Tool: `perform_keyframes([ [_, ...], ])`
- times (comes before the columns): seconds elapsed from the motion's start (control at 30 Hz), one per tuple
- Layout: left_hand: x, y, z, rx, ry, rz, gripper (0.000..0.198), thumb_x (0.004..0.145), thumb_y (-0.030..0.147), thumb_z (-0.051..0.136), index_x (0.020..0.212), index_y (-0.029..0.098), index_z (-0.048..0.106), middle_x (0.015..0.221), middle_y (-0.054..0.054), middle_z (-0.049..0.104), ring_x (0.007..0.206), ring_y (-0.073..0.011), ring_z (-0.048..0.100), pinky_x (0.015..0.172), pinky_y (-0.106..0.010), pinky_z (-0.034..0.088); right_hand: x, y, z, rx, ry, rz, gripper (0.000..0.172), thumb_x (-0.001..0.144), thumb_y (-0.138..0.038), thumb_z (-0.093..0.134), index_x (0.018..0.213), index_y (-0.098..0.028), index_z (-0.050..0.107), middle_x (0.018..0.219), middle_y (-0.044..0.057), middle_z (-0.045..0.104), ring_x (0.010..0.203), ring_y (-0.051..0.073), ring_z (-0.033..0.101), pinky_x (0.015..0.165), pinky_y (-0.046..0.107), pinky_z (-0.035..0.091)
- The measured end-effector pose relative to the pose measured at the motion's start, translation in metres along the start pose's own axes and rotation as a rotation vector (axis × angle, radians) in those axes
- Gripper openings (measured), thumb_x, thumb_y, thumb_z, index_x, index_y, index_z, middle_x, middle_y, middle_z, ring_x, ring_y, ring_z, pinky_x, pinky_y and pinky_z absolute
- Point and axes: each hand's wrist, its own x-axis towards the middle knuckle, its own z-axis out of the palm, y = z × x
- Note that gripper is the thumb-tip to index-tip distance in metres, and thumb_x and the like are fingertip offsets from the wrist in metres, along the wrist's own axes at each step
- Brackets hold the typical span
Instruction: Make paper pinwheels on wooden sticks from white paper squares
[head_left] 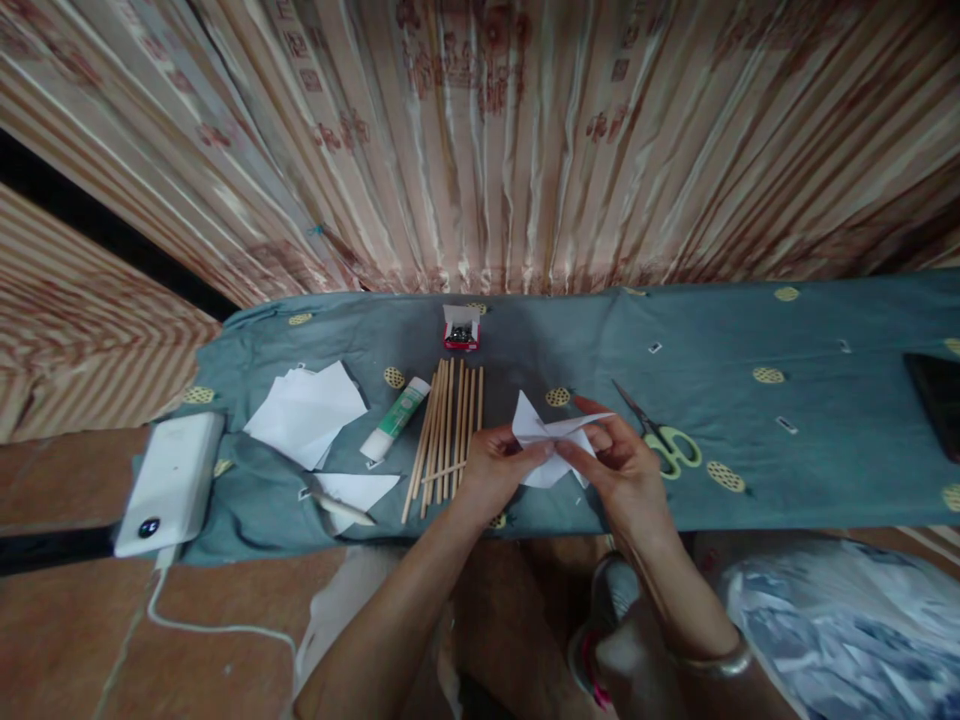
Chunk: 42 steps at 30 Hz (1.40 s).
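Both my hands hold a folded piece of white paper (541, 437) just above the blue-grey cloth (810, 430). My left hand (495, 470) pinches its left side, fingers closed on it. My right hand (622, 465) grips the right side, with a pointed flap sticking out past the fingers. A row of thin wooden sticks (448, 432) lies just left of my left hand. Green-handled scissors (664, 435) lie just right of my right hand.
A glue stick (396, 418) lies left of the sticks, beside a stack of white paper sheets (306, 412) and a smaller paper piece (352, 492). A small red box of pins (460, 328) sits behind. A white power bank (171, 482) with cable lies far left, a dark phone (937, 400) far right. Curtains hang behind.
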Motion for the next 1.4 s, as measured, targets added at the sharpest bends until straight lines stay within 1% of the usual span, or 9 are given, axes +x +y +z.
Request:
perform_keyframes([
  [0.13,-0.001,0.002,0.002,0.011,0.025,0.007,0.033,0.045,0.04,0.085,0.063,0.015,0.074,0.06,-0.002,0.069,0.053,-0.0126,0.057,0.054,-0.025,0.044,0.001,0.002,0.001,-0.038,0.014,-0.029,0.046,0.064,-0.028,0.08,0.105,-0.024,0.06,0.073,-0.004,0.072,0.065,0.017,0.065,0.064,0.03,0.051],
  [0.27,-0.001,0.003,0.003,0.022,0.037,0.03,0.03,0.048,0.037,0.084,0.065,0.015,0.075,0.062,-0.002,0.07,0.055,-0.0137,0.058,0.056,-0.026,0.046,0.002,0.004,0.002,-0.065,0.039,-0.035,0.047,0.064,-0.03,0.08,0.105,-0.023,0.06,0.07,-0.005,0.07,0.062,0.016,0.063,0.061,0.029,0.049],
  [0.47,-0.002,0.005,0.003,0.029,0.053,0.063,0.021,0.051,0.031,0.081,0.062,0.015,0.074,0.058,-0.001,0.069,0.052,-0.0121,0.055,0.053,-0.024,0.044,0.003,0.003,0.006,-0.055,0.06,-0.039,0.048,0.061,-0.031,0.082,0.102,-0.023,0.06,0.072,-0.004,0.072,0.066,0.017,0.065,0.065,0.031,0.051],
  [0.63,-0.003,0.006,0.003,0.048,0.063,0.075,0.023,0.05,0.032,0.081,0.065,0.015,0.074,0.06,0.0,0.069,0.054,-0.0126,0.056,0.054,-0.024,0.045,0.003,0.005,0.006,-0.042,0.066,-0.036,0.045,0.061,-0.03,0.082,0.101,-0.024,0.062,0.071,-0.004,0.072,0.064,0.017,0.064,0.063,0.03,0.05],
  [0.77,-0.003,0.004,0.0,0.091,0.07,0.1,0.021,0.053,0.032,0.079,0.065,0.016,0.075,0.061,-0.001,0.069,0.055,-0.0133,0.057,0.054,-0.024,0.045,0.002,0.006,0.006,-0.049,0.057,-0.037,0.044,0.062,-0.029,0.081,0.101,-0.024,0.063,0.074,-0.003,0.073,0.065,0.017,0.065,0.064,0.031,0.051],
  [0.9,-0.003,0.002,-0.003,0.102,0.055,0.126,0.02,0.057,0.031,0.078,0.069,0.016,0.075,0.066,-0.001,0.071,0.058,-0.0138,0.059,0.056,-0.025,0.046,0.001,0.008,0.007,-0.044,0.07,-0.034,0.041,0.061,-0.027,0.082,0.098,-0.024,0.065,0.073,-0.004,0.073,0.065,0.016,0.065,0.063,0.03,0.051],
  [1.07,-0.004,0.0,-0.003,0.095,0.054,0.122,0.019,0.058,0.029,0.078,0.071,0.016,0.075,0.066,-0.001,0.071,0.057,-0.0138,0.059,0.056,-0.025,0.046,0.002,0.01,0.008,-0.011,0.083,-0.008,0.042,0.058,-0.026,0.083,0.096,-0.023,0.066,0.073,-0.004,0.073,0.062,0.015,0.064,0.062,0.028,0.051],
  [1.23,-0.005,0.0,-0.004,0.092,0.046,0.129,0.02,0.057,0.03,0.079,0.071,0.016,0.075,0.065,-0.001,0.071,0.057,-0.0131,0.058,0.056,-0.024,0.046,0.0,0.01,0.009,0.034,0.055,0.013,0.042,0.059,-0.026,0.083,0.097,-0.023,0.066,0.077,-0.003,0.075,0.063,0.014,0.065,0.062,0.027,0.051],
  [1.4,-0.003,-0.001,-0.003,0.057,0.085,0.12,0.022,0.055,0.031,0.08,0.07,0.015,0.075,0.062,-0.001,0.07,0.053,-0.0125,0.057,0.054,-0.024,0.045,0.0,0.008,0.007,0.063,-0.025,0.025,0.03,0.061,-0.029,0.083,0.086,-0.023,0.069,0.076,-0.002,0.074,0.063,0.013,0.064,0.064,0.026,0.051],
])
